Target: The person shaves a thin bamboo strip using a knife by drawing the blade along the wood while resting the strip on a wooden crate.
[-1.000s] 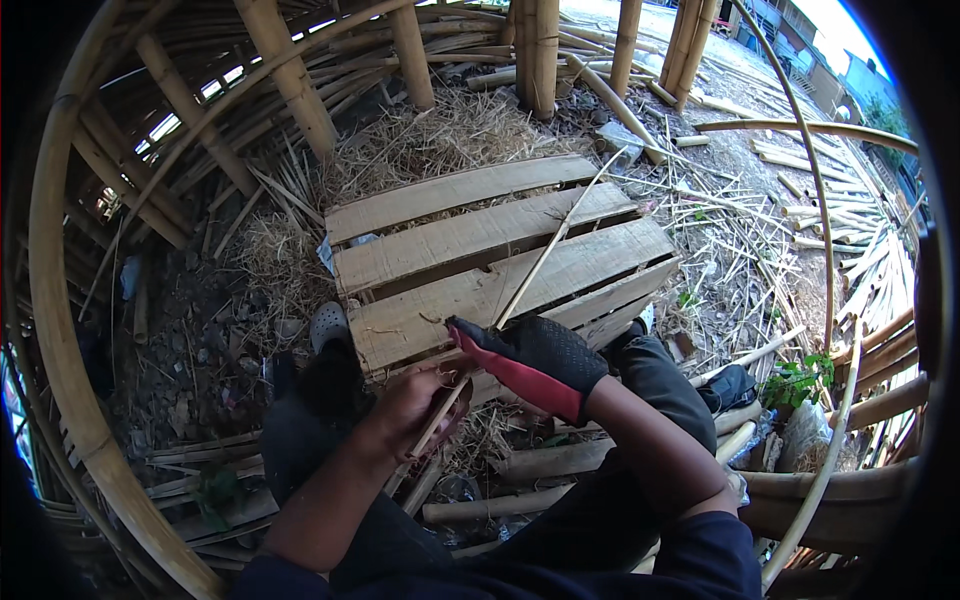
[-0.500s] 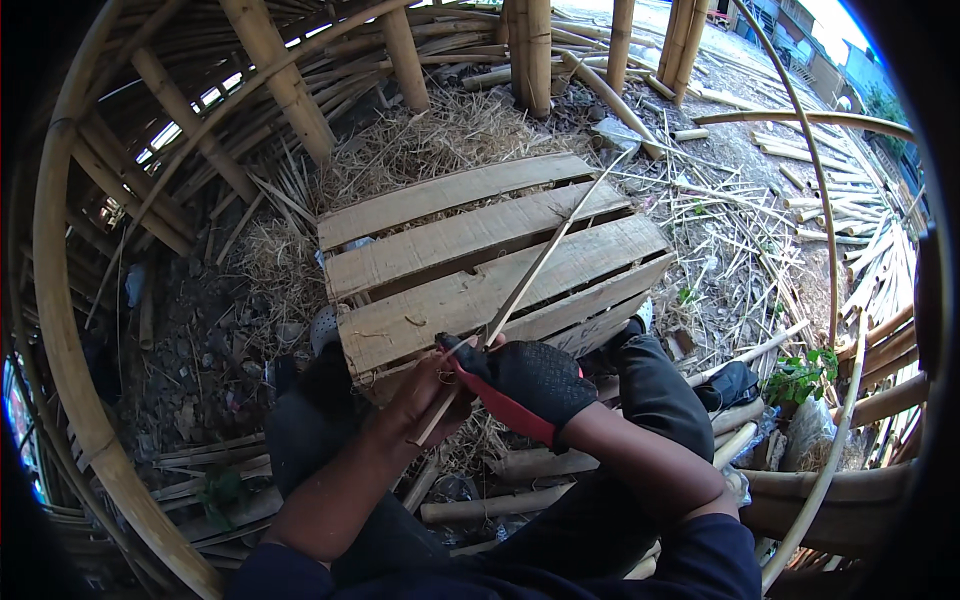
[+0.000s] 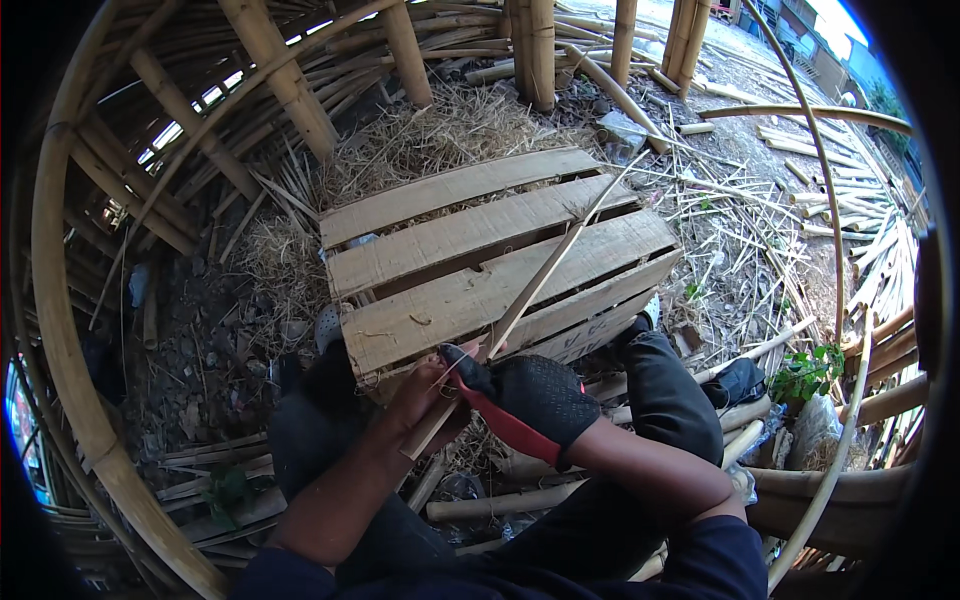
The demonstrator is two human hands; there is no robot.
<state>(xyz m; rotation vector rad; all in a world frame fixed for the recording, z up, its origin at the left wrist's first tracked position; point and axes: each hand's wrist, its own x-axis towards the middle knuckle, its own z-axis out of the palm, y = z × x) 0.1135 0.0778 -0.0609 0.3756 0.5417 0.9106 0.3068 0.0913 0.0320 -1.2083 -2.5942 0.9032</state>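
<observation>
A long split bamboo strip [image 3: 545, 268] runs diagonally from my lap over a slatted wooden crate [image 3: 420, 310]. My bare left hand [image 3: 418, 400] is closed around the strip near its lower end, which pokes out below the fingers. My right hand [image 3: 525, 400], in a black and red work glove, is closed on the strip just beside the left, its thumb pressed near the left fingertips. A thin curled fibre shows between the two hands. Whether the glove also covers a blade cannot be made out.
Bamboo poles [image 3: 285, 85] stand at the back left, and a curved bamboo pole [image 3: 75, 330] arches down the left side. Dry shavings [image 3: 460, 125] lie behind the crate. Cut bamboo pieces [image 3: 835, 190] are scattered at right, near a small green plant [image 3: 805, 372].
The strip has slid slightly toward me through my hands, its lower end poking out further. Its upper face has turned more into view. Both hands stay closed together in nearly the same place.
</observation>
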